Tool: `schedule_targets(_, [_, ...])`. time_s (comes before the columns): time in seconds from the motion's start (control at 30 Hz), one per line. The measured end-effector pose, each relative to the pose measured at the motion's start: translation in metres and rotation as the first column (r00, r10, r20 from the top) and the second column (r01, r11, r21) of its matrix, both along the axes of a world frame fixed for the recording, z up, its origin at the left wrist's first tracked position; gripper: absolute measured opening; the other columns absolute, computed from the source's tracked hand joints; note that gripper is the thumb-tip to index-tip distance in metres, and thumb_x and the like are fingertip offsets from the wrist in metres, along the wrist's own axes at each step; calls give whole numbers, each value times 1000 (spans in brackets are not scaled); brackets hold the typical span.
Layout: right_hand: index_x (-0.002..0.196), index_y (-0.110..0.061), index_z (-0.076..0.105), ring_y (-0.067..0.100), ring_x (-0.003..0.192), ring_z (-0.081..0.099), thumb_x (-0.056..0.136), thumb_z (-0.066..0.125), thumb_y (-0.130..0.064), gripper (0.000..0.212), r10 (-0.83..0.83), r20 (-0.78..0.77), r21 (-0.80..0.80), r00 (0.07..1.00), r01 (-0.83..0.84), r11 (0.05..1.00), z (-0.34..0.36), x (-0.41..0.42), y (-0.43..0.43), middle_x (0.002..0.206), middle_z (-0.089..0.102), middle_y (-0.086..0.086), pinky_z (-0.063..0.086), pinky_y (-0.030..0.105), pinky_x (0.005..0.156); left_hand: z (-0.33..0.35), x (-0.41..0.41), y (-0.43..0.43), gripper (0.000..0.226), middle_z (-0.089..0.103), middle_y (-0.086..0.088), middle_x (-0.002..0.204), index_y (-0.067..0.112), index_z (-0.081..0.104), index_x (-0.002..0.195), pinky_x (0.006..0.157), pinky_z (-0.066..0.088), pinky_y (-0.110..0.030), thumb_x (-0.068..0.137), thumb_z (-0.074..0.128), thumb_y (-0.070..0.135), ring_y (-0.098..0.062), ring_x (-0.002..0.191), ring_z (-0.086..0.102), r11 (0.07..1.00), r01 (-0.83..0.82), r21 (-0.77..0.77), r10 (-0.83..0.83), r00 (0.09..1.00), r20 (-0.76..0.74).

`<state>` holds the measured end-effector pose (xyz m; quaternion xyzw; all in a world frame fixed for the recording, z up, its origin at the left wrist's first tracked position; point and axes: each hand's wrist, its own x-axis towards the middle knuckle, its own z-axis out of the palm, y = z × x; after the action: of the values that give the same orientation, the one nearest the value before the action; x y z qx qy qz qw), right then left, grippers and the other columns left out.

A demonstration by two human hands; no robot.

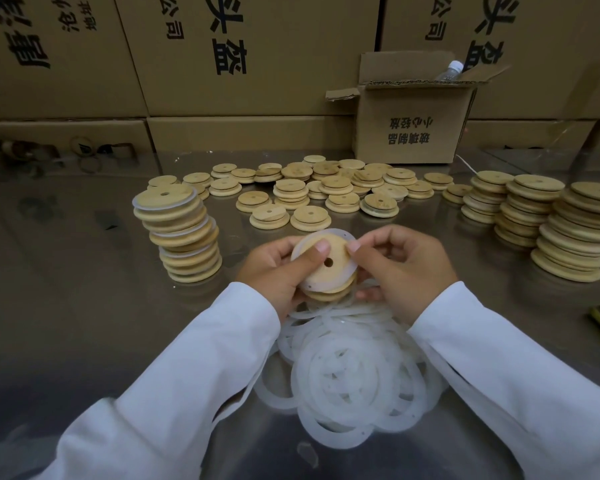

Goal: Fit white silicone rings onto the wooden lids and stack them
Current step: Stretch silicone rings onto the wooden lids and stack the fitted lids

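Stacked cardboard cartons (222,53) wall off the back of a steel bench (66,271), where a heap of white silicone rings (354,368) lies between a person's white sleeves (187,375). Tall stacks of wooden lids (568,237) stand at right, a leaning stack of ringed lids (184,237) at left, and loose lids (326,188) lie scattered behind. Above the heap, the left hand (274,268) grips a wooden lid (326,271), thumb across its face, while the right hand (402,268) pinches the white ring (347,237) at the lid's upper edge.

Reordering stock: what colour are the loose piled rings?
Rings: translucent white, seen best in head view.
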<state>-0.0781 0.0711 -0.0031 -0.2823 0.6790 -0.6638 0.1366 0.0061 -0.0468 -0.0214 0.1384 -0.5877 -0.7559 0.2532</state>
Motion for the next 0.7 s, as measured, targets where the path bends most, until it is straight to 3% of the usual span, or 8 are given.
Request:
schedule_targets(0.1, [66,-16,65,5,52,59,79,69,-14,14,39,64,-9,997,-38,999,3,1,1,69,62,6,52,21,46,0,-1,-1,16,72,-6,78,10,67,91,73,58,-32,77,62,15,-20,76,68,999,-32,-18,32,999,0])
schedule_targets(0.17, [66,-17,66,5,58,59,78,70,-16,13,40,24,4,999,-40,999,4,-1,2,70,64,4,53,21,52,1,0,-1,13,72,-6,79,10,67,91,74,58,-35,79,60,11,-20,76,68,999,-42,-25,41,999,-20])
schedule_targets(0.23, [67,-18,66,7,64,59,78,70,-18,11,38,-43,22,998,-37,999,5,-3,3,69,66,0,50,18,59,3,0,0,17,72,-6,77,11,67,89,74,57,-37,73,63,14,-20,75,68,998,-51,-30,50,997,-57])
schedule_targets(0.33, [65,-20,66,1,59,57,77,70,-18,13,39,-94,17,995,-37,999,7,-4,4,57,64,-11,46,9,55,4,2,0,26,71,-7,78,11,66,88,77,56,-39,63,64,20,-22,77,67,995,-85,-45,80,992,-102])
schedule_targets(0.4, [64,-21,66,0,59,57,77,71,-20,14,30,-125,29,992,-26,999,6,-3,4,56,63,-13,46,10,57,5,2,1,28,71,-8,81,10,65,90,78,55,-38,64,64,21,-22,78,66,994,-102,-39,96,987,-126])
schedule_targets(0.5, [65,-21,66,8,64,59,77,71,-20,14,8,-173,32,985,-2,999,7,-3,4,64,65,-8,48,18,66,8,2,2,28,70,-4,77,9,63,92,68,56,-28,66,63,19,-16,72,66,994,-106,-5,104,981,-162])
schedule_targets(0.7, [63,-20,65,1,57,56,77,71,-14,15,29,-157,-20,987,-32,999,6,-2,3,56,62,-10,46,10,58,9,1,4,32,68,-9,81,3,60,97,68,56,-29,68,59,15,-16,72,66,997,-59,56,68,980,-189])
